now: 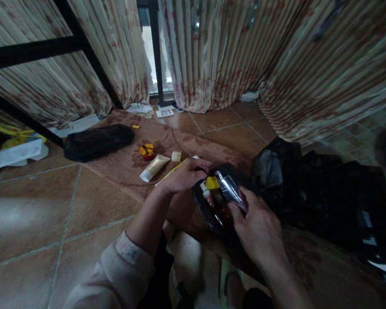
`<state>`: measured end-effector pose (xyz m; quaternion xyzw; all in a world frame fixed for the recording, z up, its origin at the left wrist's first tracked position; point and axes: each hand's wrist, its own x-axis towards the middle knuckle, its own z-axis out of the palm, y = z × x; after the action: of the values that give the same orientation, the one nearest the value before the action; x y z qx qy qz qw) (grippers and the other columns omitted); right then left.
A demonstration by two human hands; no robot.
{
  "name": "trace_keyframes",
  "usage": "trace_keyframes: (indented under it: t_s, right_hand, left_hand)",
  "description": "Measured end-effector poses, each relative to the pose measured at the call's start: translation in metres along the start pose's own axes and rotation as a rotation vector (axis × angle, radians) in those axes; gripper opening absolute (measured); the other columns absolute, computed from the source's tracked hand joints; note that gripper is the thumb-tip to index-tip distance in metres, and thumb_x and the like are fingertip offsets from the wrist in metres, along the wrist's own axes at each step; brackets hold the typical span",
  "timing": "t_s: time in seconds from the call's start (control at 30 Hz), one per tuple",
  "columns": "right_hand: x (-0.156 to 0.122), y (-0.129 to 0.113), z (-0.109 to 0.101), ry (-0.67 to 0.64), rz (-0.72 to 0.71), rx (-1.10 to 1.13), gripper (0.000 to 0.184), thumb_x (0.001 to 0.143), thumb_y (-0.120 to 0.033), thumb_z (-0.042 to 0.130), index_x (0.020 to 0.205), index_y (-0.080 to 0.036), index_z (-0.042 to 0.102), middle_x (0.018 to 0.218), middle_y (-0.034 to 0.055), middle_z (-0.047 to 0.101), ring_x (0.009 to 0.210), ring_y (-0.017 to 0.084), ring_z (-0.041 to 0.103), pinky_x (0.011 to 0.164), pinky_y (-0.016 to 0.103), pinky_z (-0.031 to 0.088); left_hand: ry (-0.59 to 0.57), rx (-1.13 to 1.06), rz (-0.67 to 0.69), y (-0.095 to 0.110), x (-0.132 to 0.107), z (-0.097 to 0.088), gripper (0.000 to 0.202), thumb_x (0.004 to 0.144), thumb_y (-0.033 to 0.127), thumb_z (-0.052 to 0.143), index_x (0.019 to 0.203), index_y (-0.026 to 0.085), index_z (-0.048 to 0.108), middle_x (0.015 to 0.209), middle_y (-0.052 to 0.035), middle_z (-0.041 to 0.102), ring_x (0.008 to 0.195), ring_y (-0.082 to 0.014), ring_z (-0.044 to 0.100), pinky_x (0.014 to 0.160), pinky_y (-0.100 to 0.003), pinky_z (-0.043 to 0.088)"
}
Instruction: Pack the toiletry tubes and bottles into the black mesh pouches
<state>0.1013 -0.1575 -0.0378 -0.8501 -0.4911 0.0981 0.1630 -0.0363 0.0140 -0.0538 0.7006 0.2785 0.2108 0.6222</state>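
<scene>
Silver cylinder [229, 186] is clasped by your right hand [259, 227] at the mouth of the black pouch [234, 171]; your left hand [185, 175] pinches the pouch's edge; handling the cylinder there looks like the current step; next calls for a steady opening

I find no legible words, brands or numbers. On the floor [209, 123], just beyond the far edge of the cloth [183, 139], I record a card [165, 112] bearing a QR-like code, too small to make out.
</scene>
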Motion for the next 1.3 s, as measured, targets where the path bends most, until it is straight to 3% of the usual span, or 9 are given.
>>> trace_keyframes:
  t_s: [0.2,0.4,0.67,0.87,1.07,1.17,1.3]
  right_hand:
    - [-0.004,0.002,-0.002,0.081,-0.025,-0.129,0.041,0.092,-0.03,0.048,0.131,-0.019,0.053,0.117,0.0133,0.064,0.09,0.03,0.067,0.07,0.038,0.049]
    - [-0.002,0.008,0.001,0.091,-0.044,-0.054,0.042,0.089,-0.033,0.051,0.127,-0.017,0.057,0.11,0.0131,0.067,0.09,0.03,0.066,0.071,0.039,0.049]
    - [-0.001,0.012,0.002,0.007,-0.02,0.205,0.046,0.085,-0.041,0.053,0.125,-0.019,0.059,0.111,0.0115,0.07,0.099,0.029,0.067,0.086,0.043,0.05]
    - [-0.004,0.01,0.001,-0.1,-0.011,0.342,0.046,0.084,-0.041,0.054,0.126,-0.022,0.059,0.114,0.0092,0.07,0.102,0.027,0.067,0.088,0.042,0.051]
    - [-0.008,0.004,0.002,-0.251,-0.065,0.384,0.04,0.089,-0.038,0.05,0.124,-0.023,0.06,0.11,0.0074,0.072,0.098,0.023,0.069,0.084,0.037,0.053]
    - [-0.007,0.004,0.001,-0.219,-0.059,0.32,0.036,0.091,-0.037,0.047,0.119,-0.023,0.064,0.103,0.0071,0.075,0.089,0.024,0.071,0.081,0.038,0.054]
    - [-0.001,0.007,0.002,-0.077,-0.034,0.156,0.036,0.092,-0.029,0.041,0.115,-0.019,0.067,0.104,0.0111,0.074,0.091,0.029,0.071,0.085,0.045,0.053]
  left_hand:
    - [-0.017,0.019,0.023,-0.002,0.001,0.001,0.039,0.073,0.018,0.058,0.11,0.012,0.066,0.098,-0.0063,0.067,0.087,-0.0174,0.062,0.078,-0.03,0.049]
    - [-0.005,0.041,0.064,-0.008,0.005,0.002,0.032,0.072,0.015,0.057,0.103,0.014,0.068,0.098,-0.0047,0.068,0.091,-0.0167,0.062,0.084,-0.03,0.049]
    - [0.032,0.037,0.045,-0.008,0.003,0.002,0.038,0.073,0.016,0.057,0.109,0.012,0.066,0.099,-0.0062,0.068,0.086,-0.0158,0.062,0.08,-0.029,0.05]
    - [-0.04,0.02,0.086,-0.003,0.003,0.001,0.029,0.073,0.015,0.054,0.098,0.013,0.067,0.093,-0.0038,0.068,0.082,-0.0146,0.061,0.078,-0.028,0.048]
    - [0.0,0.088,0.079,0.001,0.003,0.0,0.024,0.07,0.015,0.053,0.089,0.012,0.068,0.091,-0.0039,0.067,0.084,-0.016,0.061,0.08,-0.028,0.048]
    - [-0.028,0.07,0.07,0.002,0.002,0.0,0.022,0.071,0.015,0.053,0.087,0.013,0.068,0.085,-0.0028,0.067,0.079,-0.0149,0.06,0.074,-0.026,0.049]
    - [0.008,0.074,0.04,0.003,0.002,0.001,0.026,0.071,0.015,0.054,0.093,0.012,0.068,0.085,-0.0024,0.066,0.078,-0.0145,0.06,0.071,-0.025,0.048]
